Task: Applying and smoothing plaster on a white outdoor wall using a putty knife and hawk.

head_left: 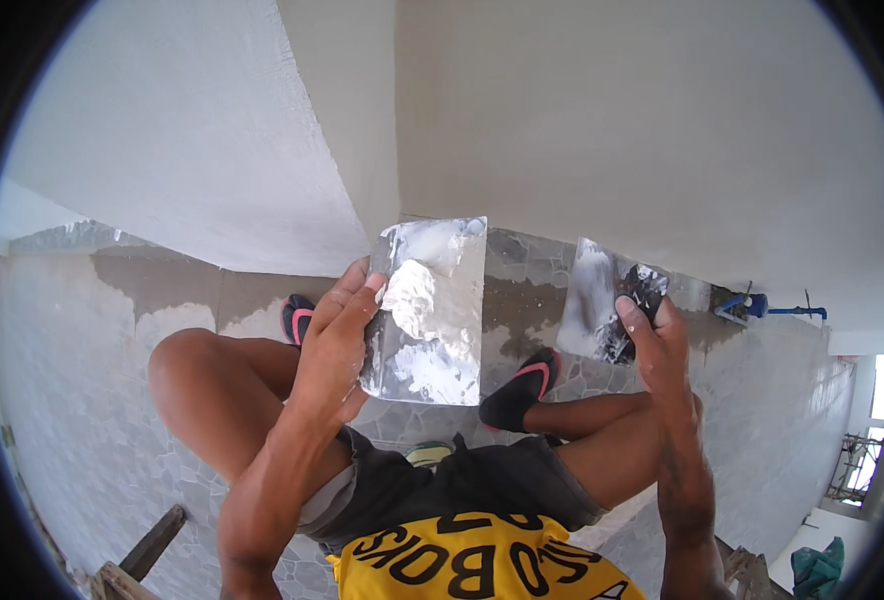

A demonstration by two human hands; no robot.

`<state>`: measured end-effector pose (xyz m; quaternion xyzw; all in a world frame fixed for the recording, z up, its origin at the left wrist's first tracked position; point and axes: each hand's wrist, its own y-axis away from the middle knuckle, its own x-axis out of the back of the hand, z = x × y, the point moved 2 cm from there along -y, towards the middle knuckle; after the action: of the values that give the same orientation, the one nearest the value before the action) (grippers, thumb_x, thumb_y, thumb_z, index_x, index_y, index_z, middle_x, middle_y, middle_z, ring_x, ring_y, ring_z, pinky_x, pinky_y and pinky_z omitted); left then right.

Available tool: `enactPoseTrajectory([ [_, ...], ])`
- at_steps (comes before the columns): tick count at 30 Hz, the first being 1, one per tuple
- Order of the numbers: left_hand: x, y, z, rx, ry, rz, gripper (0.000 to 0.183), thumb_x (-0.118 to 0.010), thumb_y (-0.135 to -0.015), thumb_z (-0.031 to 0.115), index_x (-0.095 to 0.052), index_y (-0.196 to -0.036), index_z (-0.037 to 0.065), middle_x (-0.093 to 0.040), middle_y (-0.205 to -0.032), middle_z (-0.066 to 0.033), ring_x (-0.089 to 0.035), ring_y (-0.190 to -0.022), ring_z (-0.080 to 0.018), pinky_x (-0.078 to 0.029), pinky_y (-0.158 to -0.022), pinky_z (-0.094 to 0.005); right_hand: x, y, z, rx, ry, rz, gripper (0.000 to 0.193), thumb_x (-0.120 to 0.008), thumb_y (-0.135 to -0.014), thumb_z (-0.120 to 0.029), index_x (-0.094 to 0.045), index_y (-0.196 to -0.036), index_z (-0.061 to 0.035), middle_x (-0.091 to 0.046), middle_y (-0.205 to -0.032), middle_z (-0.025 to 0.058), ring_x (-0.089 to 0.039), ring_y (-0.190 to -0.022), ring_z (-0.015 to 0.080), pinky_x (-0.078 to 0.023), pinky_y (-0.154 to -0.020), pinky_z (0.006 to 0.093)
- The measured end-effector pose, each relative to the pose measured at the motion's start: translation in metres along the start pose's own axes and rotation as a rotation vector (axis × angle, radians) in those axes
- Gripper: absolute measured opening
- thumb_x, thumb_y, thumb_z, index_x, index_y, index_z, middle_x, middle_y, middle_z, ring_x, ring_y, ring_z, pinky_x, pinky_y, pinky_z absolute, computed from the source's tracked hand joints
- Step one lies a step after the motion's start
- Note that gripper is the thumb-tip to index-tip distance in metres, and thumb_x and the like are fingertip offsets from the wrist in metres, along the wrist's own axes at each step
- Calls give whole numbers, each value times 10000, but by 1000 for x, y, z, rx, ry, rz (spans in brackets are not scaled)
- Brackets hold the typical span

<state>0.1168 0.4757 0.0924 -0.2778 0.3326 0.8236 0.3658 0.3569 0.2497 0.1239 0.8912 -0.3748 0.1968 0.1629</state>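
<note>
My left hand (332,345) grips the left edge of a flat rectangular plate (470,340), held up in front of me. A thick lump of white putty (409,298) sits on it, with thinner smears around the lump. To the right, my right hand (662,345) is closed around a broad flat putty scraper (590,305), thumb on its front face. White residue and dark patches mark the scraper. The two tools are apart, with neither touching the walls.
Pale walls (602,120) meet in a corner ahead, and a wall edge (312,130) juts out at left. Below lies a stone-patterned floor (82,380) with brown patches. Blue pipe fittings (762,305) stand at right. Timber pieces (152,545) and a green bag (817,570) lie at the lower sides.
</note>
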Motion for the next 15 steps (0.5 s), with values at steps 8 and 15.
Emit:
enactPoseTrajectory([
  [8,13,-3,-25,0,16,100,310,-386,-1038,152,-477,-1291,-3,-626,-1085,-69,-646,-942,-119,-547,-800,-267,-44,-3,-51,967,462,-95,401,-527,-762,136,-612,-1141,35,-653,-1141,206,-661,-1014,362,-515,-833,438],
  [15,7,-12,-22,-64,20,118,350,-378,-1038,145,-434,-1343,-20,-622,-1134,-90,-654,-964,-124,-557,-813,-265,-52,-4,-92,1075,585,-384,398,-665,-744,54,-626,-1135,-9,-659,-1138,172,-656,-1045,334,-513,-844,463],
])
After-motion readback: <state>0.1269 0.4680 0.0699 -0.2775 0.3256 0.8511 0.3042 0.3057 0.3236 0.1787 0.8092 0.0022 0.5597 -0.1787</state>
